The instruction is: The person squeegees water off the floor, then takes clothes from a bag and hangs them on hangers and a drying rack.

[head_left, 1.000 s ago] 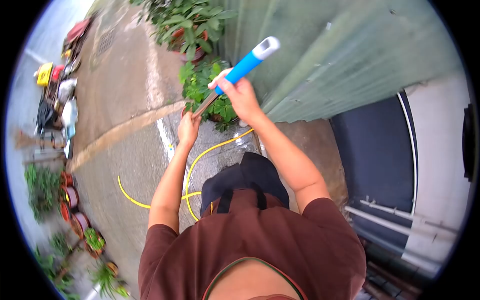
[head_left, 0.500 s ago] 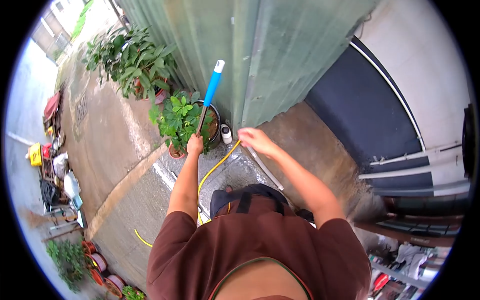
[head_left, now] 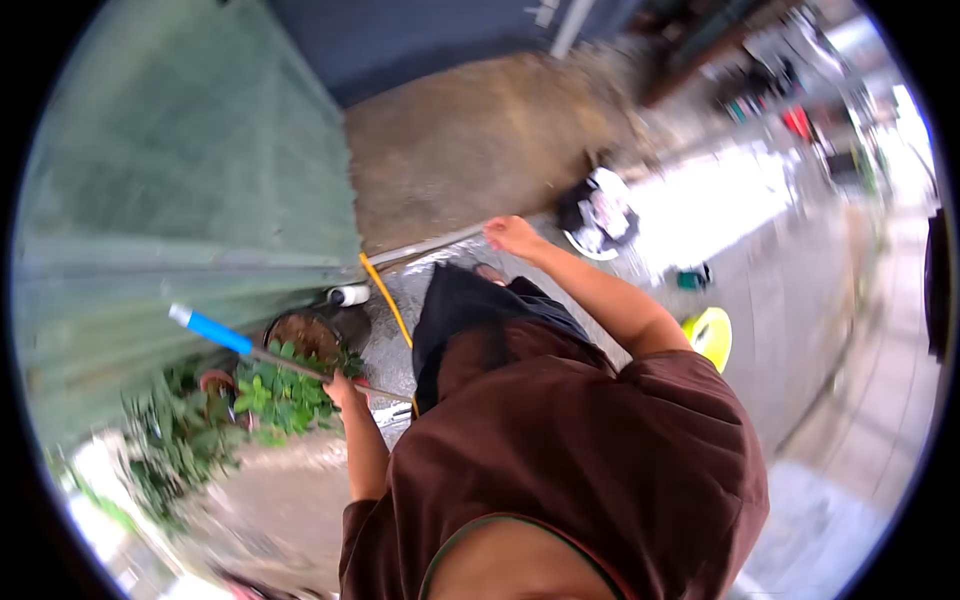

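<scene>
Two bare hands out in front, and it's the left hand [head_left: 343, 388], left of centre and low in the frame, that has the pole [head_left: 290, 364]! Its fingers are wrapped round the grey shaft, with the blue handle [head_left: 217, 332] reaching out beyond them toward the left edge, pale tip outermost. On the other side of the fist, the shaft runs on toward the dark trousers [head_left: 450, 335]. The right hand [head_left: 510, 236] is up near the centre, well apart from the pole; it's blurred, so I can't fairly say whether those fingers are open or closed. Beneath the pole, left of centre, there's a leafy plant [head_left: 285, 398], and just above that a pot [head_left: 305, 335] of brown soil. A yellow hose [head_left: 386, 298] cuts down between the hands, a white bottle [head_left: 350, 295] just beside it, and green wall [head_left: 180, 180] fills the upper left!
</scene>
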`<state>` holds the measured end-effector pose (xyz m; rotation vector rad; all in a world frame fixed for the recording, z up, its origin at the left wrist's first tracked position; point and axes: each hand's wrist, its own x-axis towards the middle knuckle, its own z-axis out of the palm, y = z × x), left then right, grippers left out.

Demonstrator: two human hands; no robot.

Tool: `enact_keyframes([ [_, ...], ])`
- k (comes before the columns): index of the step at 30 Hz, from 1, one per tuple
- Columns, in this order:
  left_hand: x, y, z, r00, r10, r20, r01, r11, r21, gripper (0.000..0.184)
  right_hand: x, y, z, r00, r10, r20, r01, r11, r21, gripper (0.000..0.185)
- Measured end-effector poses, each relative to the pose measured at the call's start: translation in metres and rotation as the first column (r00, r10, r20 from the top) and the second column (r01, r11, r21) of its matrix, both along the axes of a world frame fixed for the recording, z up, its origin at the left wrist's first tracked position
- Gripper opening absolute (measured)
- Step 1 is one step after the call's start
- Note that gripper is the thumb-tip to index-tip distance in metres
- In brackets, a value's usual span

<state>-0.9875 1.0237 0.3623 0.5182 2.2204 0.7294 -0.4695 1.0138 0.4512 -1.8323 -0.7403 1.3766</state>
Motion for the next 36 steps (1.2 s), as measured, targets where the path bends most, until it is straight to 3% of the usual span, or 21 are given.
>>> enact_keyframes([
  [1,0.027,-0.012,0.033,0.997,0.007,0.081,-0.01,1.0,0.026,0.061,-0.001,-0.02,-0.006,0.997,-0.066,0.029,0.066,0.998,0.004,0.026],
  [3,-0.006,-0.015,-0.036,0.987,-0.045,0.156,0.065,0.99,-0.129,0.051,0.0,-0.049,-0.025,0.997,-0.07,0.022,0.072,0.994,-0.082,0.025],
  [7,0.043,-0.012,-0.01,0.934,-0.256,0.248,0.294,0.947,-0.131,0.043,-0.008,-0.112,-0.033,0.971,-0.232,0.057,0.237,0.966,-0.104,0.022],
  [9,0.081,0.003,0.01,0.873,-0.425,0.239,0.465,0.873,-0.149,0.041,-0.003,-0.146,-0.053,0.94,-0.341,-0.009,0.339,0.936,-0.097,0.021],
  [12,0.109,0.042,-0.031,0.747,-0.601,0.284,0.61,0.79,0.065,0.029,0.015,-0.194,-0.07,0.898,-0.412,0.154,0.438,0.869,-0.231,0.024],
  [15,0.172,0.067,0.001,0.579,-0.783,0.226,0.791,0.607,0.078,0.02,0.036,-0.248,-0.133,0.83,-0.502,0.245,0.557,0.773,-0.303,0.026],
  [19,0.25,0.069,0.027,0.501,-0.808,0.31,0.84,0.54,0.051,0.019,0.075,-0.291,-0.163,0.753,-0.588,0.295,0.658,0.666,-0.353,0.024],
  [20,0.261,0.067,0.02,0.442,-0.847,0.295,0.879,0.474,0.044,0.021,0.087,-0.296,-0.17,0.74,-0.591,0.32,0.672,0.657,-0.341,0.025],
  [24,0.308,0.04,-0.008,0.309,-0.88,0.36,0.941,0.337,0.016,0.022,0.16,-0.292,-0.154,0.801,-0.423,0.424,0.582,0.717,-0.383,0.028],
  [27,0.346,0.003,-0.027,0.269,-0.892,0.364,0.958,0.288,-0.003,0.022,0.227,-0.292,-0.202,0.825,-0.299,0.48,0.496,0.79,-0.36,0.036],
  [31,0.405,-0.053,-0.063,0.217,-0.928,0.304,0.974,0.184,-0.133,0.02,0.313,-0.273,-0.262,0.838,-0.16,0.522,0.436,0.771,-0.465,0.061],
  [36,0.47,-0.118,-0.109,0.037,-0.96,0.278,0.98,-0.019,-0.197,0.023,0.399,-0.244,-0.342,0.816,0.026,0.578,0.332,0.797,-0.504,0.074],
])
